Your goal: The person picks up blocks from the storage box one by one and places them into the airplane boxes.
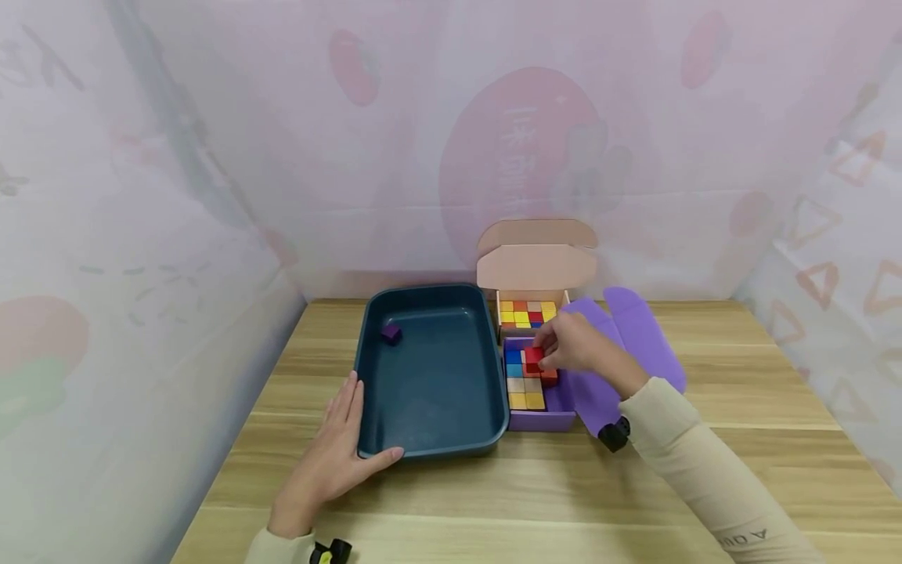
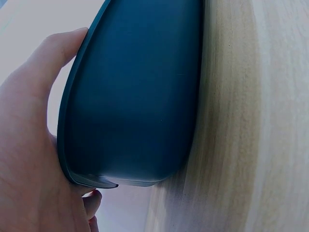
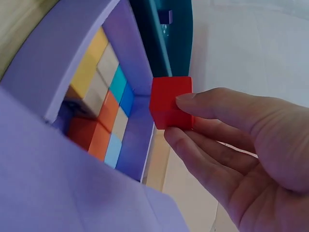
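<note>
My right hand (image 1: 572, 345) pinches a red cube (image 3: 169, 99) between thumb and fingers, just above the open purple box (image 1: 541, 421). Inside that box sit several coloured cubes: blue, light blue, orange, yellow and plain wood (image 3: 89, 92). My left hand (image 1: 333, 448) rests at the near left corner of a dark teal tray (image 1: 430, 453). Its thumb lies along the near rim and its straight fingers along the left side, as the left wrist view (image 2: 29, 125) also shows. A lone purple cube (image 1: 391, 334) lies in the tray toward its far left.
Behind the purple box stands an open cardboard box (image 1: 537, 268) holding several yellow, orange, red and blue cubes. The purple lid (image 1: 644, 337) spreads out to the right, under my right forearm. Printed cloth walls (image 1: 395, 157) enclose the wooden table (image 1: 740, 407) at the back and sides.
</note>
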The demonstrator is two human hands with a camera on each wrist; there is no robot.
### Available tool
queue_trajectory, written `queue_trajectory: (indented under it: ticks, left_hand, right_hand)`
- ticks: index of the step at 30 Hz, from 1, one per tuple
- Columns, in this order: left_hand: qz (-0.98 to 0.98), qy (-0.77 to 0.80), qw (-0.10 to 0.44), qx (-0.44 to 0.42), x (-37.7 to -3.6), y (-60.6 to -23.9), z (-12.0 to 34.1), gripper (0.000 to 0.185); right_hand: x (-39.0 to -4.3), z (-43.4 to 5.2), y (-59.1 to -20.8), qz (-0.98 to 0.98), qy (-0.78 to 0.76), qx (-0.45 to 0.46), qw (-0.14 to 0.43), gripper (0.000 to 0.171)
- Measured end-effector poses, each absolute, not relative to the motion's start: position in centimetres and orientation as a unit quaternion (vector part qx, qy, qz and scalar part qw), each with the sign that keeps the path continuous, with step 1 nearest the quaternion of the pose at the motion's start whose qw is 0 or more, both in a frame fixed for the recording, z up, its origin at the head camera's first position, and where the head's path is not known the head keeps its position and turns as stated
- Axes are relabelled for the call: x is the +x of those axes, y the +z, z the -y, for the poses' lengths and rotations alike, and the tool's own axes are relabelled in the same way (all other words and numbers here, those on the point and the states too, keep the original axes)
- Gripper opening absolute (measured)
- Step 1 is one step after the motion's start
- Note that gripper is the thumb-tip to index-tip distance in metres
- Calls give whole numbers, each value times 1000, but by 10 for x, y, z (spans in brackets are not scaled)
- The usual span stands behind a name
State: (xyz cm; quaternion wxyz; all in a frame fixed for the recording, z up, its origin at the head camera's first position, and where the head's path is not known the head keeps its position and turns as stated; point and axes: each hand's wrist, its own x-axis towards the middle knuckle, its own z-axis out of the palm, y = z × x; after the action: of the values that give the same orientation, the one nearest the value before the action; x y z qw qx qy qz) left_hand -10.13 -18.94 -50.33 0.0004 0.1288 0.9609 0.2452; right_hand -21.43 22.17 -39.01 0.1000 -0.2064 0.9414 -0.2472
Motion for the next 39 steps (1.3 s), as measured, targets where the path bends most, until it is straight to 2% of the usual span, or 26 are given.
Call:
queue_trajectory:
  ticks: [9,26,39]
  left_hand:
    - [-959,252,5,126,-100,-503,190,128]
    - [-960,252,10,120,-100,-502,189,128]
    - [-961,249,5,121,-98,-501,190,127]
  right_hand:
    - [-212,-227,-396,-958,-176,-179,136,23]
    - [-210,-212,-404,-966,-77,-190,156,15]
    - [-202,-198,-423,-971,28,-203,119,13]
